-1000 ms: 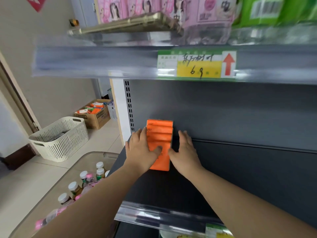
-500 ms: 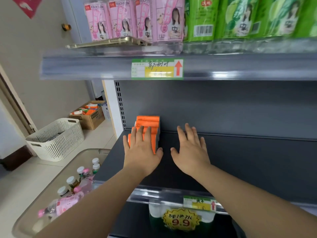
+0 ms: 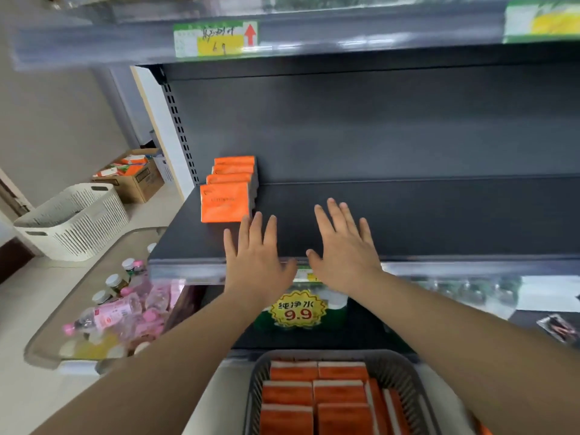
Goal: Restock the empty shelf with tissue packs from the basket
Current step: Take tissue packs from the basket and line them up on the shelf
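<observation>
A row of several orange tissue packs stands upright at the left end of the dark grey shelf, running front to back. My left hand hovers over the shelf's front edge just right of the front pack, fingers spread and holding nothing. My right hand is beside it, also spread and holding nothing. At the bottom of the view, a grey basket holds several more orange tissue packs.
A white slatted basket and a cardboard box with goods stand on the floor to the left. A clear bin of pink bottles is at lower left. A 9.9 price sign hangs below the shelf. The shelf above carries a price label.
Both hands have let go of the tissue packs and drawn back to the shelf's front edge. The view has tilted down, bringing the grey basket of packs into sight.
</observation>
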A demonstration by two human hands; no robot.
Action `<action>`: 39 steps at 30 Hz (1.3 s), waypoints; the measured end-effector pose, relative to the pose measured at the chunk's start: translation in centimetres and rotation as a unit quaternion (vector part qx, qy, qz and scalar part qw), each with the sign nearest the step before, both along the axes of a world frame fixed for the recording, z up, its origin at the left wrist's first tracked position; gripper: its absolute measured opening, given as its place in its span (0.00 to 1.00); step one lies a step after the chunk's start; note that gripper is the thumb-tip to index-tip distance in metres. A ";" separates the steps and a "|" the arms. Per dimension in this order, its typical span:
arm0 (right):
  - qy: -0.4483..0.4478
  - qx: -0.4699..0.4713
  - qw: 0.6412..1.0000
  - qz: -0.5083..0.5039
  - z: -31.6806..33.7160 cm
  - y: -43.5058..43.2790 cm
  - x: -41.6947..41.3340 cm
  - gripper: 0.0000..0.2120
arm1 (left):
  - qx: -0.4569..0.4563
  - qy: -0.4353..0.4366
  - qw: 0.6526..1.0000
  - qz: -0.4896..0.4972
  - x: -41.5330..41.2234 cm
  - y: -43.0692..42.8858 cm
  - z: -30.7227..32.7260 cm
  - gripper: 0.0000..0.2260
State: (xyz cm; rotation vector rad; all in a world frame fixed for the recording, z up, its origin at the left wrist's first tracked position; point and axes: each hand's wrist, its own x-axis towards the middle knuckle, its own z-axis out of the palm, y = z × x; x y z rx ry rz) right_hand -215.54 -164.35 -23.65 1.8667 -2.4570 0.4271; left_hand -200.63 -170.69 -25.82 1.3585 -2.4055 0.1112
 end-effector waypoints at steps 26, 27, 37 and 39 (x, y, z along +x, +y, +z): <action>-0.028 0.183 0.983 0.018 -15.7 12.9 0.3 0.44 | 0.189 -0.123 0.974 -0.029 3.9 9.7 -14.1 0.37; -0.035 0.194 0.980 0.020 -16.5 13.3 0.4 0.44 | 0.210 -0.124 0.970 -0.023 4.1 10.1 -14.9 0.38; -0.094 0.261 0.961 -0.010 -24.5 15.2 0.7 0.45 | 0.314 -0.115 0.943 0.009 5.2 12.0 -21.5 0.31; -0.102 0.266 0.958 -0.021 -25.6 15.5 0.5 0.45 | 0.317 -0.126 0.940 0.007 5.4 12.0 -22.6 0.30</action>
